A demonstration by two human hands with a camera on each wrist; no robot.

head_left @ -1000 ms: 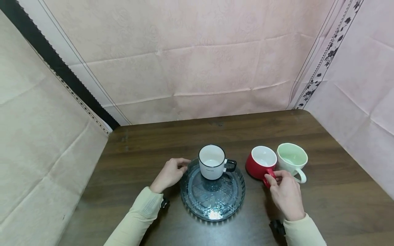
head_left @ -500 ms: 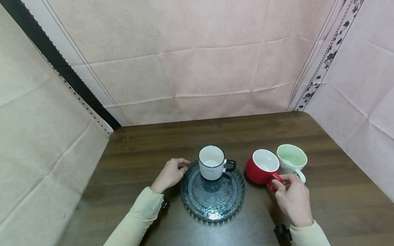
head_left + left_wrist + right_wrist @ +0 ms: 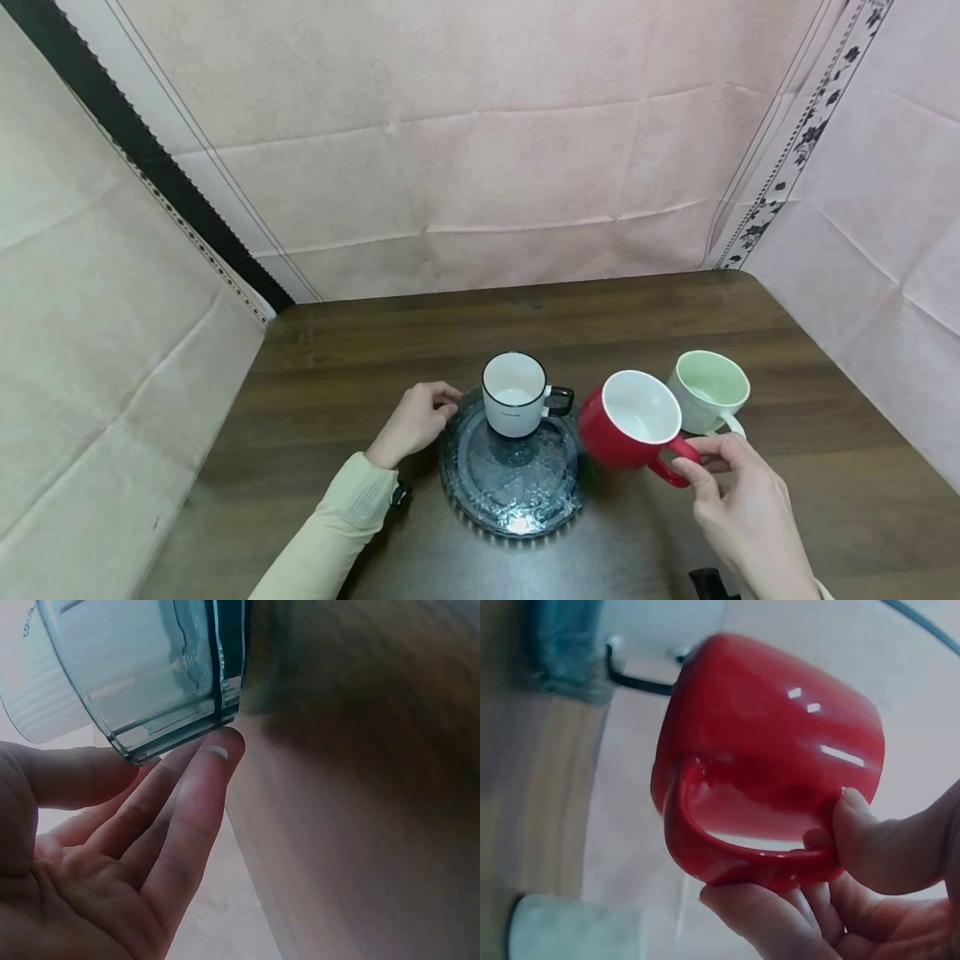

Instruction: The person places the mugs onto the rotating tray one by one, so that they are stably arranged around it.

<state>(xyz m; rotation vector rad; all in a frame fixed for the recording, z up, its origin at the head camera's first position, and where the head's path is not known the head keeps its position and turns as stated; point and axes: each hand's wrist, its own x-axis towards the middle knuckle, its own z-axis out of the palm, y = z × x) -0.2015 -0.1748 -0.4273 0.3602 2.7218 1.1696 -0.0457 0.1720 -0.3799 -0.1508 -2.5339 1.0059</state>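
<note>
My right hand [image 3: 750, 508] pinches the handle of a red mug [image 3: 618, 442] with a white inside. The mug hangs above the table, its side overlapping the right edge of a round blue-tinted glass dish [image 3: 517, 492] in the head view. Fingers and thumb meet on its handle [image 3: 742, 862] in the right wrist view. On the dish stands a white mug [image 3: 513, 396] with a black rim and black handle. My left hand [image 3: 416, 421] touches the dish's left edge. In the left wrist view, its index fingertip [image 3: 225, 742] and thumb lie against the glass wall [image 3: 165, 735], fingers fairly straight.
A pale green cup [image 3: 708, 392] stands on the brown wooden table [image 3: 360, 358] behind my right hand, its handle partly covered by that hand. Light patterned cloth [image 3: 480, 167] hangs along the table's back and both sides.
The red mug has risen off the table and moved toward the glass dish and nearer to me. My right hand moved right and nearer to me, holding its handle. My left hand stayed put.
</note>
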